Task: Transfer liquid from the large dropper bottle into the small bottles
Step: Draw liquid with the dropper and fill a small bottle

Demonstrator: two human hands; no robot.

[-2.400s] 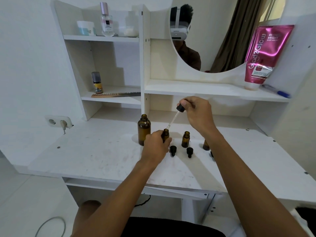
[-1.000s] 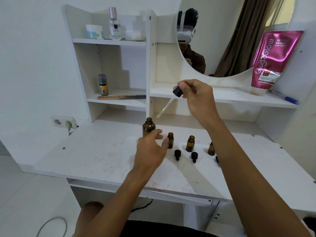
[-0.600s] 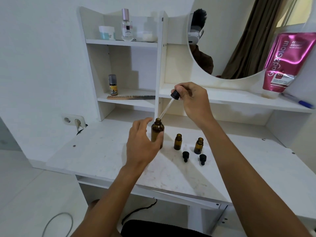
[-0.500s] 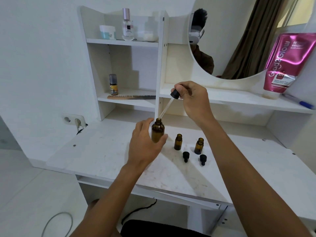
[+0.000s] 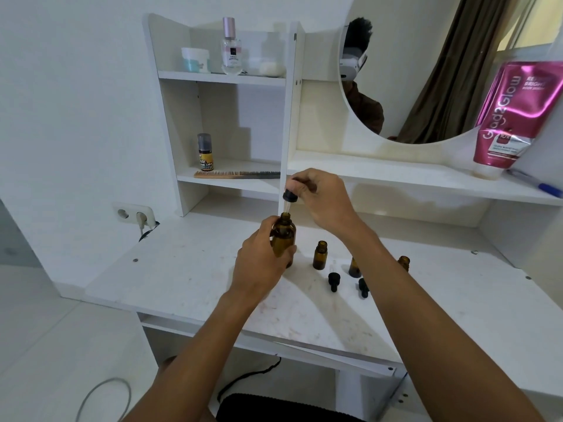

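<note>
My left hand grips the large amber bottle, which stands on the white desk. My right hand pinches the black cap of the dropper just above the bottle's mouth, with the glass tube inside the neck. To the right stand three small amber bottles without caps: one in full view, one partly behind my right forearm, one showing only its top. Two small black dropper caps lie in front of them.
Shelves at the back hold a comb, a small spray bottle, a perfume bottle and a jar. A pink tube leans beside the round mirror. A wall socket is at the left.
My left hand left the first small bottle and took hold of the large bottle. My right hand carried the dropper left and lowered its tube into the large bottle's neck.
</note>
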